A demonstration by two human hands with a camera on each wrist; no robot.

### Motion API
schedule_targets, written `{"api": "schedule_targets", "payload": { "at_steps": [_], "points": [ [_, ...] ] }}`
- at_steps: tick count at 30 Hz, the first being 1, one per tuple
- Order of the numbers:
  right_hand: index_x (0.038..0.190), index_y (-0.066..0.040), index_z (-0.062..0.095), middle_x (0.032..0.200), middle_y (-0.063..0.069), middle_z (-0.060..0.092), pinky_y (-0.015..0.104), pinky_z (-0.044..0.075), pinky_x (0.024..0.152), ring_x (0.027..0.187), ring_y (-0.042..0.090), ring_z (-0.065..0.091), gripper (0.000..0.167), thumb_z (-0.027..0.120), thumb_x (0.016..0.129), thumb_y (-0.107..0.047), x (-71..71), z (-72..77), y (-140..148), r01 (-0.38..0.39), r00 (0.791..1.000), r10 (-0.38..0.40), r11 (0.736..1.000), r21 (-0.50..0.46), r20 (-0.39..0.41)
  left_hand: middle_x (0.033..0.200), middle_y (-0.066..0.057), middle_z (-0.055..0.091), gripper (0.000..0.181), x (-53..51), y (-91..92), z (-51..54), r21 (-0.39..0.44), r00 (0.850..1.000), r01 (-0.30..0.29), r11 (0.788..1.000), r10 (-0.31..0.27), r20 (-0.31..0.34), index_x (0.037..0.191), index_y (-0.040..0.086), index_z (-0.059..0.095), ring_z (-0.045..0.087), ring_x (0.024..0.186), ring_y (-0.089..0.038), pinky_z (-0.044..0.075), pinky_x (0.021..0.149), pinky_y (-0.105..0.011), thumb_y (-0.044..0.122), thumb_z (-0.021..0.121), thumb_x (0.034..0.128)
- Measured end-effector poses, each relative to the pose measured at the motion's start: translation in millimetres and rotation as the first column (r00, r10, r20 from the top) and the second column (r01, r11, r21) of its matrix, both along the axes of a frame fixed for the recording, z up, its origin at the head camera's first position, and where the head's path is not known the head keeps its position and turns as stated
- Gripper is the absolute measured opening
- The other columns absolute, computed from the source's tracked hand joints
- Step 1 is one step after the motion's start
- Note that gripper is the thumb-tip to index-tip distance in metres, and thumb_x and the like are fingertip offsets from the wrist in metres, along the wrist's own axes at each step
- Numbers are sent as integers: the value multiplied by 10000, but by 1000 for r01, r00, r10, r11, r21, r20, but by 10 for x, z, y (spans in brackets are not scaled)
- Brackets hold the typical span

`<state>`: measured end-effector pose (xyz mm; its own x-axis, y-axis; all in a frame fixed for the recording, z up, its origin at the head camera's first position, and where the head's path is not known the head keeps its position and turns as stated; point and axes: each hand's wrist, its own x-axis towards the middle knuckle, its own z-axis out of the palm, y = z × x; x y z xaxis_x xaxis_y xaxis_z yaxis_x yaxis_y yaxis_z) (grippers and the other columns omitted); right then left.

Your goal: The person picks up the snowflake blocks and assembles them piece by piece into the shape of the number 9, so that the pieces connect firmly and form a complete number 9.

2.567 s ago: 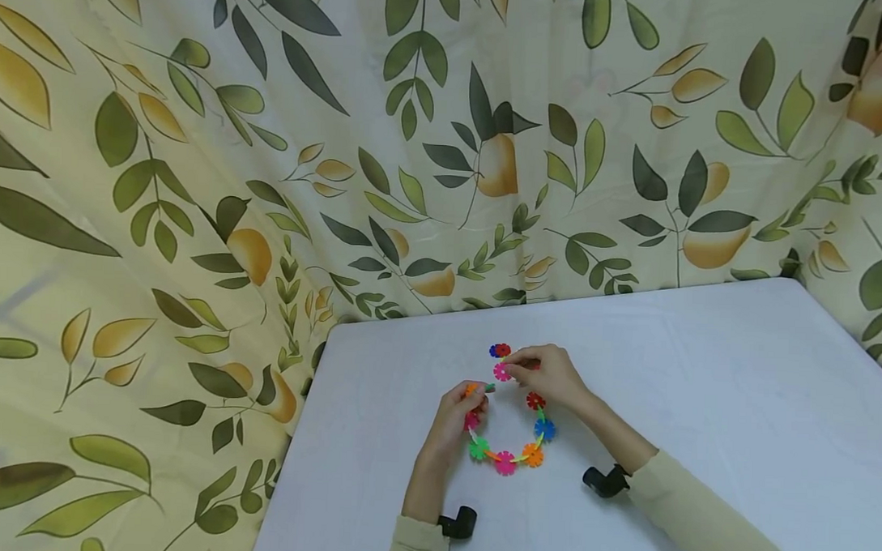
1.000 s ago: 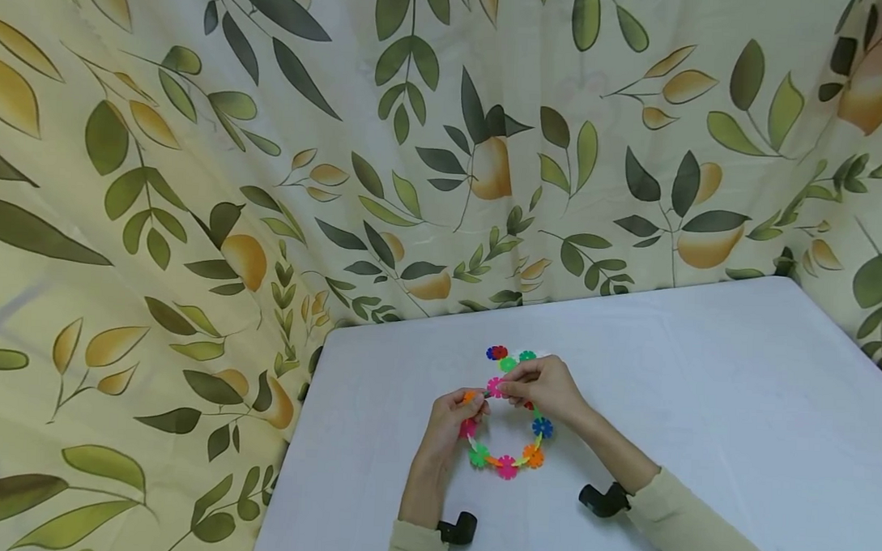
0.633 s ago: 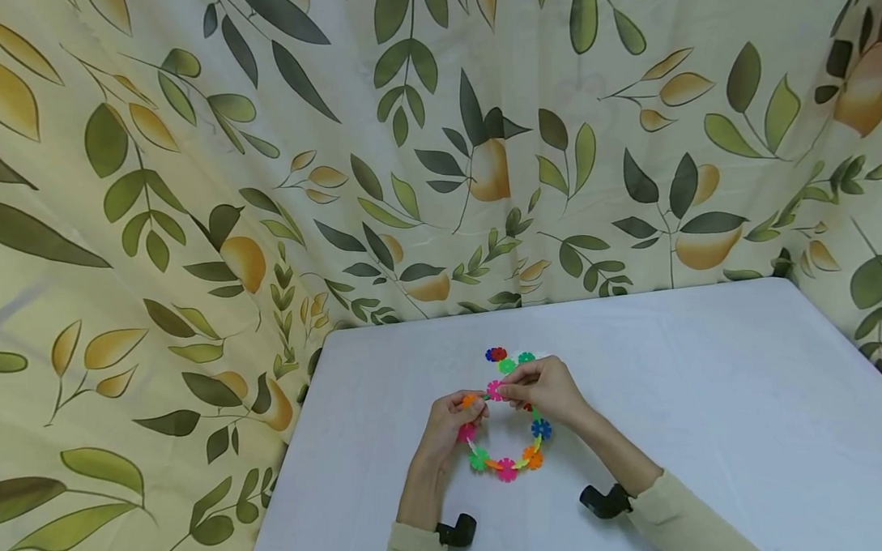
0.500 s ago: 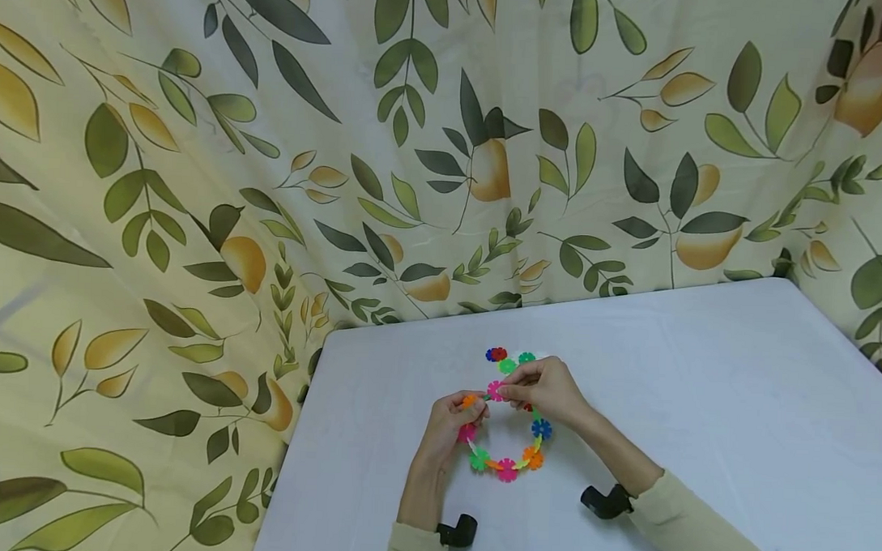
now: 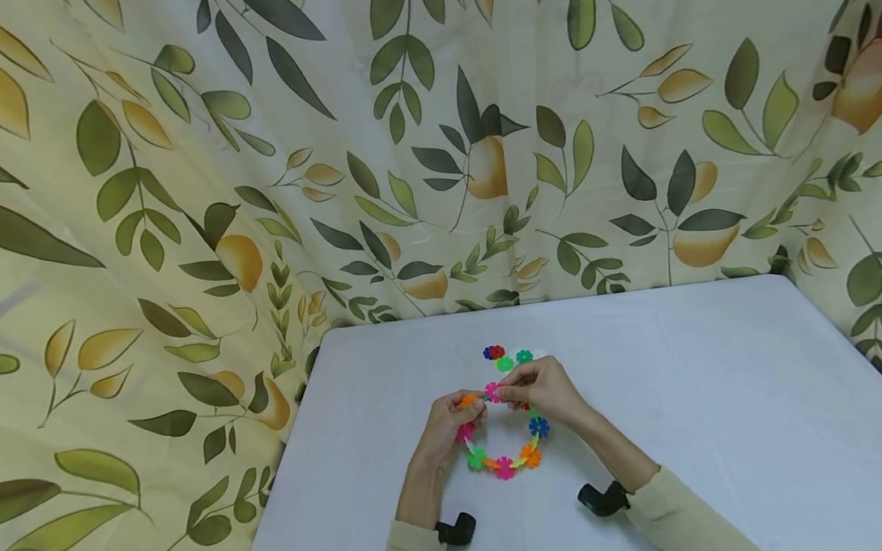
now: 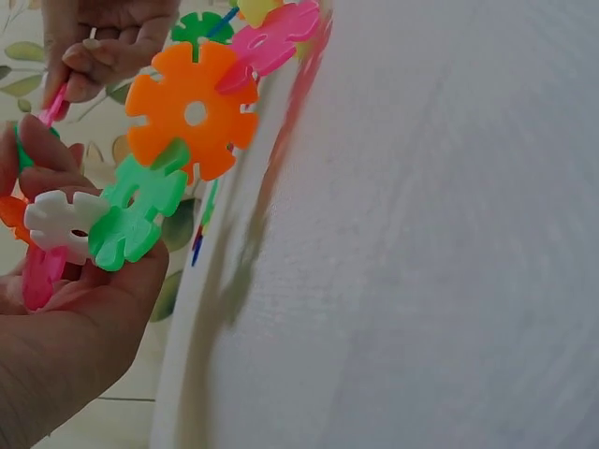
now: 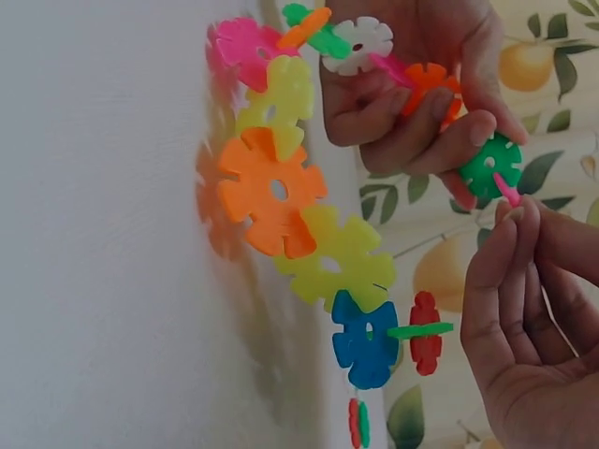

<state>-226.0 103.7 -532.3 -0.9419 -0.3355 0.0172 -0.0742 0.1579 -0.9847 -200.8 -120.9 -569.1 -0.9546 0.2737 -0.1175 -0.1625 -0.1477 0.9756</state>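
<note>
A curved chain of notched plastic discs, in orange, yellow, green, blue, pink, red and white, hangs from my left hand [image 5: 443, 425]. Its lowest disc in the head view is a pink one [image 5: 505, 468]. Between left thumb and fingers I pinch a green disc [image 7: 477, 173] at the chain's end, beside an orange disc [image 7: 431, 86]. My right hand [image 5: 546, 389] pinches another pink disc [image 5: 491, 391], seen edge-on in the right wrist view. Its edge meets the green disc; whether it sits in a notch I cannot tell. The chain's other end, with a red disc [image 7: 426, 332], hangs below my right hand.
Loose discs lie on the white table [image 5: 700, 382] behind the hands: a blue and red pair [image 5: 494, 353], a light green disc [image 5: 505, 364] and a green disc [image 5: 524, 356]. A leaf-patterned curtain [image 5: 598, 151] borders the table's far and left sides.
My right hand has brought its pink disc down and left to the green disc at my left fingers, uncovering green discs behind. Over the last half second the hands hardly move.
</note>
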Motion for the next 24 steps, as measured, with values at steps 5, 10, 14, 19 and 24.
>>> {"api": "schedule_targets", "payload": {
  "at_steps": [5, 10, 14, 19, 24],
  "points": [
    [927, -37, 817, 820, 87, 765, 497, 625, 722, 722, 366, 723, 79, 825, 902, -111, 17, -28, -43, 12, 1000, -12, 1000, 17, -3, 878, -21, 695, 283, 24, -35, -2, -59, 1000, -22, 998, 22, -10, 1192, -47, 689, 602, 821, -186, 529, 751, -240, 167, 699, 1007],
    [943, -65, 829, 830, 78, 771, 425, 629, 698, 733, 367, 736, 104, 836, 898, -158, 25, -26, -75, 31, 999, -30, 997, 64, -26, 912, -37, 657, 309, 23, -67, 11, -101, 999, -3, 995, -2, -48, 1240, -35, 656, 582, 849, -213, 522, 782, -251, 197, 649, 1038],
    [1024, -27, 810, 867, 117, 773, 375, 630, 701, 747, 332, 750, 166, 777, 957, -176, -12, -17, -25, 49, 999, -49, 997, 64, -13, 933, -70, 636, 347, 0, -62, 29, -117, 997, 20, 993, -29, -77, 1277, -35, 652, 561, 844, -228, 513, 785, -260, 228, 617, 1054],
    [1131, 62, 749, 924, 184, 769, 345, 628, 714, 785, 326, 764, 250, 688, 1023, -155, -118, -12, 141, 153, 988, -151, 987, 52, -39, 954, -148, 632, 329, -36, -16, 25, -152, 998, 3, 988, -13, -66, 1279, 20, 676, 562, 852, -234, 511, 790, -253, 247, 633, 1045],
    [1123, 14, 768, 947, 165, 771, 348, 615, 669, 773, 324, 747, 238, 727, 994, -183, -260, -51, 281, 247, 966, -224, 945, 216, -129, 975, -193, 647, 301, -48, 26, 0, -173, 998, -29, 984, 20, -54, 1230, 45, 678, 583, 856, -234, 509, 787, -255, 272, 647, 1036]
  ]
}}
